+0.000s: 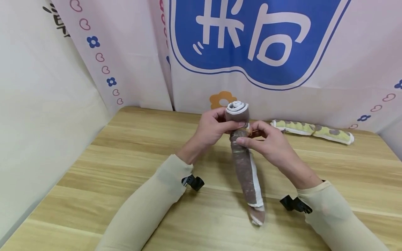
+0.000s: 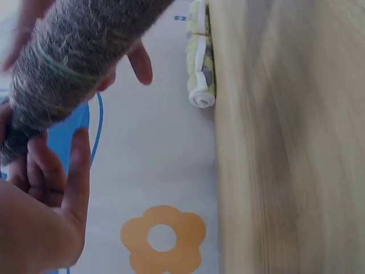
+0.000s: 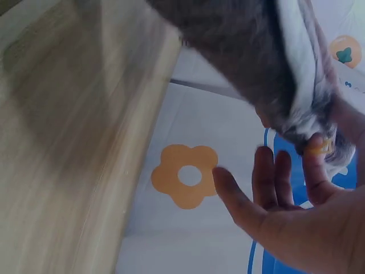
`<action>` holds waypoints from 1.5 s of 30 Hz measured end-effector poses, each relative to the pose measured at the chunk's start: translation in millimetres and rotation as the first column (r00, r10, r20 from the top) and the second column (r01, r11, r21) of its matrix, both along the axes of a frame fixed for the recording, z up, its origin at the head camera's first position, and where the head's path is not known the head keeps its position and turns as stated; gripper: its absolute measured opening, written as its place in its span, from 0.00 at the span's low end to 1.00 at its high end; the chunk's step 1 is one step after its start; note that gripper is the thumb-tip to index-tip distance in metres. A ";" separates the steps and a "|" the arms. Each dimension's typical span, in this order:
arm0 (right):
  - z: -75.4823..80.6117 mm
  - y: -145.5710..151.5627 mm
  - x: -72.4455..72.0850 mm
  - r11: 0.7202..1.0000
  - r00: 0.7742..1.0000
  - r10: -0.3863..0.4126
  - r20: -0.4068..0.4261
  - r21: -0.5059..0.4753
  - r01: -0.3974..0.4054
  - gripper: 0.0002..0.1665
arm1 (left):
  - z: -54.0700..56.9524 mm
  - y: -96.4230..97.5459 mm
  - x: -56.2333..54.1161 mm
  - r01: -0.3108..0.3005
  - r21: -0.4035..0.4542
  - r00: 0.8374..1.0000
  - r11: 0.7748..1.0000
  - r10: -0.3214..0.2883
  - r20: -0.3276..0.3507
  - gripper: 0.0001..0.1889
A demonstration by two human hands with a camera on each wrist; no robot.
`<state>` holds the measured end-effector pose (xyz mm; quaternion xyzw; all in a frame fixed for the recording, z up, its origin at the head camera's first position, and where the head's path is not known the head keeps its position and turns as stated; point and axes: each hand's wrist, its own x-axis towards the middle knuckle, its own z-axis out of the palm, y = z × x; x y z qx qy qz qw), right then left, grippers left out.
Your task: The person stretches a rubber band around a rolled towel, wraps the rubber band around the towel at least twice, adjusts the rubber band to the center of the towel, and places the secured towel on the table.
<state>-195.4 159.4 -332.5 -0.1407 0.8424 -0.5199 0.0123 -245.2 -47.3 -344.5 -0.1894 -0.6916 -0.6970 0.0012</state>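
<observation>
A rolled brown towel [image 1: 245, 177] with white edging stands tilted above the table, its coiled end at the top and its narrow lower end towards me. My left hand [image 1: 208, 128] grips it below the coiled end, thumb across the front and fingers partly hidden behind. An orange-yellow rubber band [image 3: 325, 146] is around the towel just under that thumb. My right hand [image 1: 271, 142] pinches at the band on the right side, its thumb against the towel. Faint thin lines circle the towel in the left wrist view. The right hand's other fingers extend away from the towel.
A second rolled towel [image 1: 329, 133], yellow with grey-brown spots and white edging, lies at the back right with a band around its middle. The wooden table [image 1: 125, 181] ends at a printed cloth backdrop [image 1: 141, 69]. Each sleeve carries a small black wrist camera [image 1: 196, 183].
</observation>
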 end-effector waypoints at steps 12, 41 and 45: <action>-12.4 -10.7 -1.2 0.990 0.867 0.041 -0.497 0.138 0.033 0.15 | 0.1 11.0 6.0 -0.187 -0.061 0.973 0.981 0.176 -0.152 0.09; -8.7 -0.2 -4.5 0.989 0.996 -0.037 -0.080 -0.145 0.025 0.17 | -12.3 -3.9 -10.4 0.129 0.218 0.976 0.967 -0.163 0.146 0.17; -9.9 0.5 -6.9 0.954 1.000 0.016 0.012 -0.299 -0.012 0.12 | -16.7 -6.6 -14.5 0.196 0.274 0.949 0.942 -0.252 0.187 0.22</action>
